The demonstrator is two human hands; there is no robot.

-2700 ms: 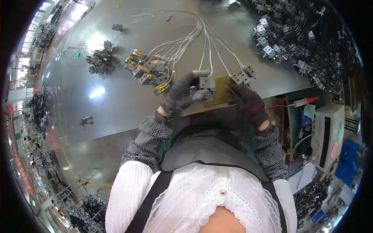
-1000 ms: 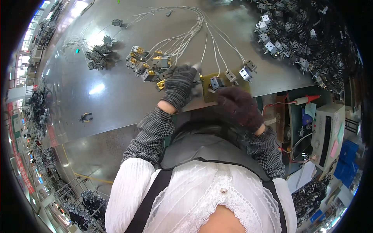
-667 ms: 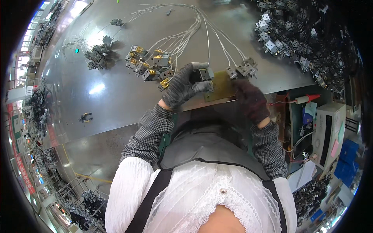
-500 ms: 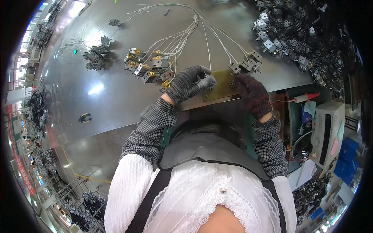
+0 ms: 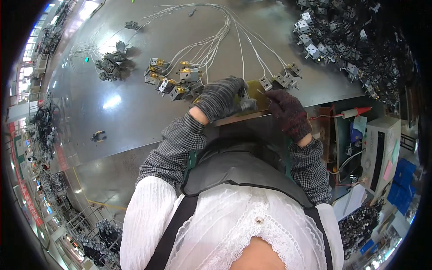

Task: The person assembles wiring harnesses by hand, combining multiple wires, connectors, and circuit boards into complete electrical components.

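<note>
My left hand [image 5: 225, 98], in a grey striped glove, is closed at the front edge of the table over the left part of a yellowish plate [image 5: 257, 85]. A single white wire [image 5: 243, 63] runs down to its fingers, which pinch a small metal part [image 5: 243, 92], mostly covered by the glove. My right hand [image 5: 289, 112], in a dark maroon glove, is closed at the plate's right side. A tiny thin piece seems to stick out from its fingertips, too small to name. Behind the plate lie metal blocks with white wires [image 5: 283, 80]; more wired blocks with brass-coloured pieces [image 5: 173, 80] sit left.
A big heap of metal blocks with black wires [image 5: 333, 49] covers the table's far right. Grey parts [image 5: 111, 63] and a small yellow-and-black tool [image 5: 97, 136] lie on the left. Beyond the right edge stand a red-tipped probe [image 5: 355, 112] and a beige instrument box [image 5: 380, 153].
My left hand has moved slightly right over the plate, covering more of it. My right hand has shifted a little left and down, its fingertips closer to the left hand.
</note>
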